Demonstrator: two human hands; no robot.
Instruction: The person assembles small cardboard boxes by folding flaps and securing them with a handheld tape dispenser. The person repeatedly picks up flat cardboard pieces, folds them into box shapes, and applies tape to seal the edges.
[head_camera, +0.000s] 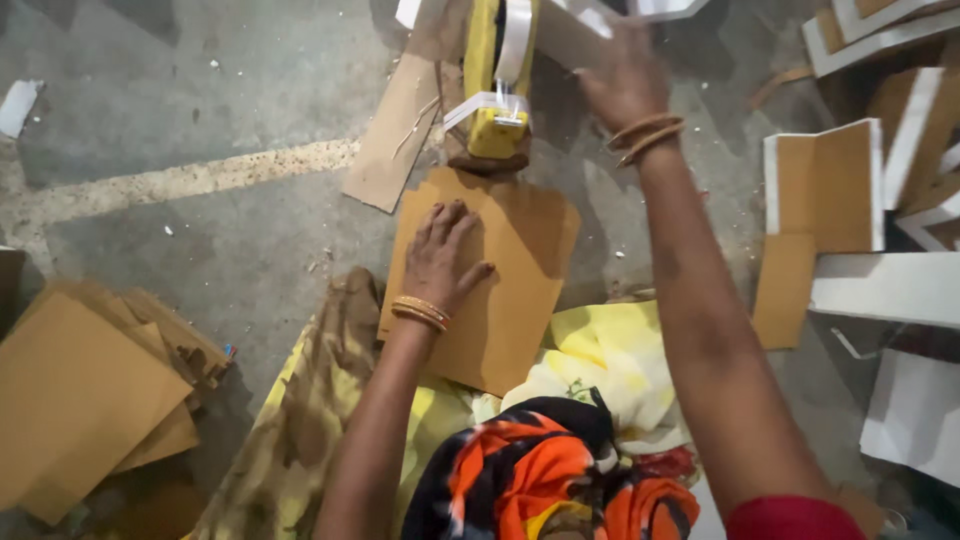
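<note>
The left hand (440, 262) lay flat on a brown cardboard sheet with rounded corners (505, 300), the fingers (450, 222) spread and released, pressing it down without gripping it. This sheet rested on the grey concrete floor (200, 90), and its near end lay over a yellow patterned cloth (610, 350) on the person's lap. Both wrists wore thin golden bangles (420, 312).

The right hand (625, 75) reached far forward to the top of the view, where it touched a white and brown cardboard piece (565, 30); I could not tell if its fingers were closed on that piece or only resting on it. Just beside it, to the left, stood a yellow block-shaped tool with white tape straps (497, 90), on a dark brown base which touched the far edge of the sheet. A long narrow brown cardboard strip (395, 140) lay tilted to the left of the tool.

At the left edge, a stack of plain brown cardboard sheets (80, 400) sat on the floor, well apart from the hands. At the right side were several folded box pieces, brown inside with white borders (825, 185), piled together, and one small brown rectangle (783, 290) lay just beside them.
</note>
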